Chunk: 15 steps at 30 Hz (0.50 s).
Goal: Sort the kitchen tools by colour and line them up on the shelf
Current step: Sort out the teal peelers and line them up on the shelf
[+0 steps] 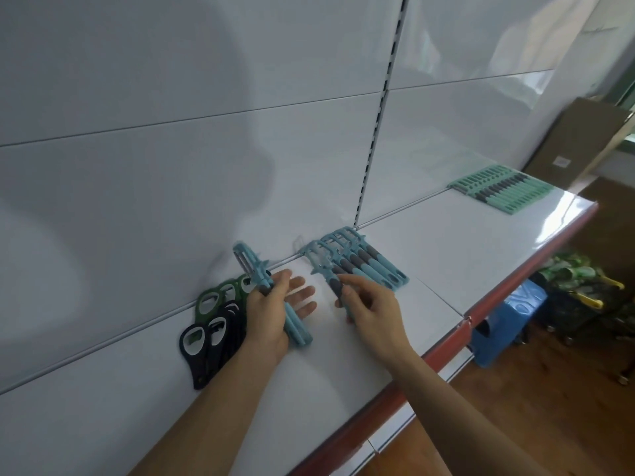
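Note:
On the white shelf (446,255) lies a row of blue peelers (371,266) with grey grips, side by side near the back panel. My right hand (371,310) pinches one blue peeler (331,281) at the row's left end. My left hand (275,310) holds a small bunch of blue peelers (292,321) under the thumb, heads up, with the other fingers stretched out. Left of it lie green bottle openers (220,297) and black bottle openers (206,348) in overlapping rows. A row of mint-green peelers (505,190) lies far right.
The shelf has a red front edge (515,280) and a slotted upright (378,125) in the white back panel. A cardboard box (580,142) stands beyond the shelf's right end. Below on the wooden floor are a blue plastic stool (505,328) and a dark basket of goods (580,297).

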### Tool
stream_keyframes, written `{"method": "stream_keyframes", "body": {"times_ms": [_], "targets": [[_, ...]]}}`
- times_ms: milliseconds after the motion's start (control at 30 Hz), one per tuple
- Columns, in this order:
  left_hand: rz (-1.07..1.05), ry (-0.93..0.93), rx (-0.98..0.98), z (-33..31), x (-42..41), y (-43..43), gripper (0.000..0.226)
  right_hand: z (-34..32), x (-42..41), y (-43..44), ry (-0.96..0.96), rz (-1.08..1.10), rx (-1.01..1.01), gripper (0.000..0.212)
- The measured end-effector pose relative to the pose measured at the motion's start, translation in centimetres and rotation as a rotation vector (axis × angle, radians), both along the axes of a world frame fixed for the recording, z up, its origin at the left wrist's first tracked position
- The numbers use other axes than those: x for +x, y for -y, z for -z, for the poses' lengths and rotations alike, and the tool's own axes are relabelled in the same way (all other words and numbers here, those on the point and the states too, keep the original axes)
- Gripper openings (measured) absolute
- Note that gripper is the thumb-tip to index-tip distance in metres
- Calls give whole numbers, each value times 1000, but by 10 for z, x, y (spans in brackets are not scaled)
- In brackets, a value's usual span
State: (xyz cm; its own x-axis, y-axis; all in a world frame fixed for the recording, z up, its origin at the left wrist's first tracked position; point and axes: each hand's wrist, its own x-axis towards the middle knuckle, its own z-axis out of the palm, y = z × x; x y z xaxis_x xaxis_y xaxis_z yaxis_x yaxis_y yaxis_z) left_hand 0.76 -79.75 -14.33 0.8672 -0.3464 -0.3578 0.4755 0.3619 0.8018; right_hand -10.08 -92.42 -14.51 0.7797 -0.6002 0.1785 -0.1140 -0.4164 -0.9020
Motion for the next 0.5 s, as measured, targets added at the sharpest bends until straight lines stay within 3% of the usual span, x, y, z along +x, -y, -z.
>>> {"method": "stream_keyframes", "body": {"times_ms": [100,233,500], "targets": [[68,-8,-23,-3,-2,-5,4,0,4,7,-44,30,-242,30],[157,-40,-166,-1,-3,-15,18,0,18,7,-83,-2,-545,28],[190,-56,-239,0,-3,-22,17,15,36,8,-127,97,-719,19]]}}
